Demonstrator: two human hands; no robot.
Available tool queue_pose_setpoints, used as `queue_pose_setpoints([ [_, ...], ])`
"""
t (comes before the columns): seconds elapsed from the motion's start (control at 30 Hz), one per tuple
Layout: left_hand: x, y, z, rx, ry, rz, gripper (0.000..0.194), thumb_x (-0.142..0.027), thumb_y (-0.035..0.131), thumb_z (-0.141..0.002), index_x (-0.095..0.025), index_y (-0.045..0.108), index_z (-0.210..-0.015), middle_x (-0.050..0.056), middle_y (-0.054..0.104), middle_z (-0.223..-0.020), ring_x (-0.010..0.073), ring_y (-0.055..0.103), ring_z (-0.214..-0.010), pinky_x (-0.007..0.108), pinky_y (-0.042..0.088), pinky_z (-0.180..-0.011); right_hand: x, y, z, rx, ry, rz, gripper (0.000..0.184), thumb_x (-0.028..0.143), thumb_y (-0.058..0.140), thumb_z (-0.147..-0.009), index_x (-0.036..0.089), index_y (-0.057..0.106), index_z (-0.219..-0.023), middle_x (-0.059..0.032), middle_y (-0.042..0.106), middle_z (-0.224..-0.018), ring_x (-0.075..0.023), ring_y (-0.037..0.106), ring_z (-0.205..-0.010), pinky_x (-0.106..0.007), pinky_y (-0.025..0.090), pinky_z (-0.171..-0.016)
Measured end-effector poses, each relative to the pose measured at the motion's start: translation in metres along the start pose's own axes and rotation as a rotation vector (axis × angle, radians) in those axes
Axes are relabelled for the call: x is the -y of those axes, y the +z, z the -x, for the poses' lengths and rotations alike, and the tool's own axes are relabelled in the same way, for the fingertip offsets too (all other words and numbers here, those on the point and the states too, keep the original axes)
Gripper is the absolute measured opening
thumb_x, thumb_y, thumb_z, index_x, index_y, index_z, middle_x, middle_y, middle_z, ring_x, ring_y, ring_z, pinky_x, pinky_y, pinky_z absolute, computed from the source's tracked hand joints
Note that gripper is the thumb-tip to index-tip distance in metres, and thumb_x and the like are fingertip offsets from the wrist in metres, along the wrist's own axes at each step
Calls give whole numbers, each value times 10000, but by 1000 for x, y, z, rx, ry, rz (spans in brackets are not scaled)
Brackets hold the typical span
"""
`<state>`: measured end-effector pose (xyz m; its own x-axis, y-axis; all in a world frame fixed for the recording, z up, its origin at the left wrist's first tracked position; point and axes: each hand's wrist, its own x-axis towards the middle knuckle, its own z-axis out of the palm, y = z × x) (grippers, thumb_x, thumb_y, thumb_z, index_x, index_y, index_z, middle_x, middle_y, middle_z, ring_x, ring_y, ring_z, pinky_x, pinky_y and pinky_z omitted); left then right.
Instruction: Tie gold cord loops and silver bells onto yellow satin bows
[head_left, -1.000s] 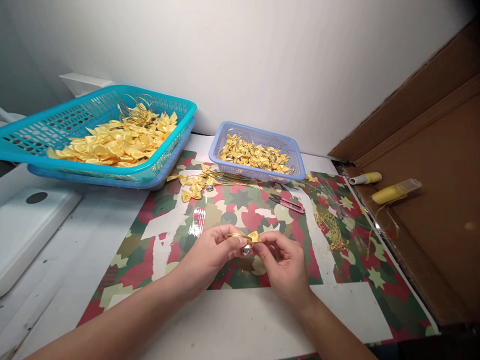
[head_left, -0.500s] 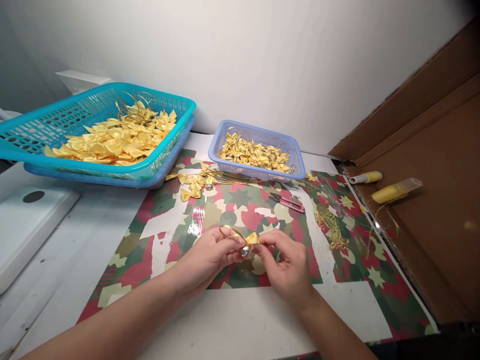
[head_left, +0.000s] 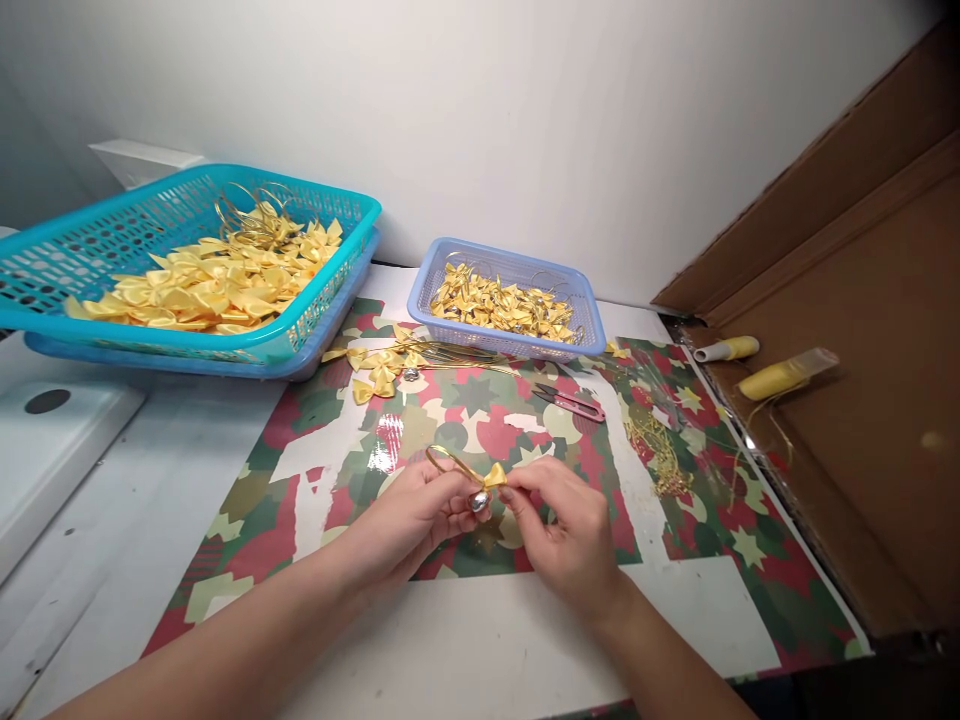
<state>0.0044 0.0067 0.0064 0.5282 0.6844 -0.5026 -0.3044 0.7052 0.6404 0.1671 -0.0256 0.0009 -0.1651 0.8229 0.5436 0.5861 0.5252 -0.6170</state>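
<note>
Between my two hands is a yellow satin bow (head_left: 494, 476) with a gold cord loop (head_left: 444, 458) and a silver bell (head_left: 479, 501) below it. My left hand (head_left: 424, 510) pinches the cord side of the bow between thumb and fingers, the loop sticking up over it. My right hand (head_left: 562, 525) has its thumb and index finger closed on the right end of the bow. Beyond them, several loose yellow bows (head_left: 381, 370), gold cords (head_left: 457, 353) and another silver bell (head_left: 410, 375) lie on the patterned table cover.
A turquoise basket (head_left: 300, 305) of yellow bows stands at the left, stacked on a blue one. A smaller lilac basket (head_left: 517, 345) holds bows with cords. Pink thread snips (head_left: 574, 402), gold thread scraps (head_left: 664, 455) and yellow thread spools (head_left: 780, 378) lie to the right, beside cardboard (head_left: 847, 480).
The view has shifted slightly, moving the scene a little left. Both hands still grip the bow, which is tilted slightly more, with the bell showing more clearly.
</note>
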Motion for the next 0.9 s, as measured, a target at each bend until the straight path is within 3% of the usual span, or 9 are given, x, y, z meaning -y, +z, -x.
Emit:
queue_pose_setpoints([
  [0.2,0,-1,-1,-72,-13,-43,180,-239,662,-699,-156,546,-589,-21,554,-611,79,533,-607,165,434,-578,-2,0,0,11,-96,76,199,38,466,-892,185,574,-810,-14,584,-625,-132,507,-597,-272,433,-564],
  [0.47,2,-3,-2,-91,-5,-54,286,-257,681,-673,-167,449,-531,-44,444,-576,77,477,-593,179,415,-572,-3,2,2,11,-57,41,187,49,476,-891,187,571,-809,-14,580,-637,-133,500,-609,-264,432,-565],
  [0.6,0,0,-1,-85,-6,-29,258,-234,692,-648,-169,471,-531,-49,465,-548,73,473,-570,171,417,-557,-2,5,4,6,90,-76,161,66,506,-865,188,579,-790,-14,610,-665,-126,519,-605,-249,433,-548],
  [0.9,0,0,0,-61,51,-5,202,-251,745,-654,-159,577,-590,-23,590,-593,85,535,-595,200,468,-633,5,17,9,38,627,-512,139,258,573,-863,180,596,-751,-14,633,-645,-134,597,-582,-240,456,-534],
])
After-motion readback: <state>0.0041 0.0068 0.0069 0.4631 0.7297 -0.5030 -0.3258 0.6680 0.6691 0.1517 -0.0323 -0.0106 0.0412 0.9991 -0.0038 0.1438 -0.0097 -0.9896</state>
